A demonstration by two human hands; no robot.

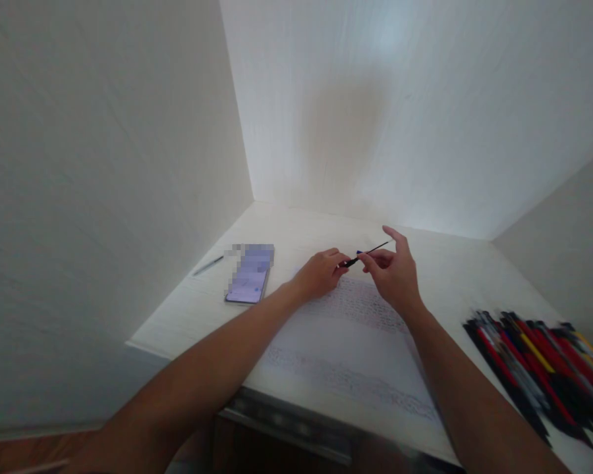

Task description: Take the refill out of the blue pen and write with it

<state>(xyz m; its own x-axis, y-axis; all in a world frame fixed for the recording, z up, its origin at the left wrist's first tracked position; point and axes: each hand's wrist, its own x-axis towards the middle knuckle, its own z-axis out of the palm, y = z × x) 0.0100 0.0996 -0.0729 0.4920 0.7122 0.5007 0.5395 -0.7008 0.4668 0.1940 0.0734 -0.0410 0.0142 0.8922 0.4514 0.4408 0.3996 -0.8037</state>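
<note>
Both my hands meet over a sheet of paper (pixel 346 336) covered with lines of scribbled writing. My left hand (pixel 319 273) is closed, pinching the near end of a thin black pen part (pixel 370 251). My right hand (pixel 395 270) pinches the same thin part near its middle with thumb and fingers, the index finger lifted. A small blue bit shows right by the pinch point. The thin rod slants up to the right, off the table.
A phone (pixel 250 276) with a lit screen lies left of my hands, and a single pen (pixel 208 265) lies further left near the wall. A heap of several red, black and yellow pens (pixel 538 365) lies at the right. White walls enclose the white table (pixel 178 322) on three sides.
</note>
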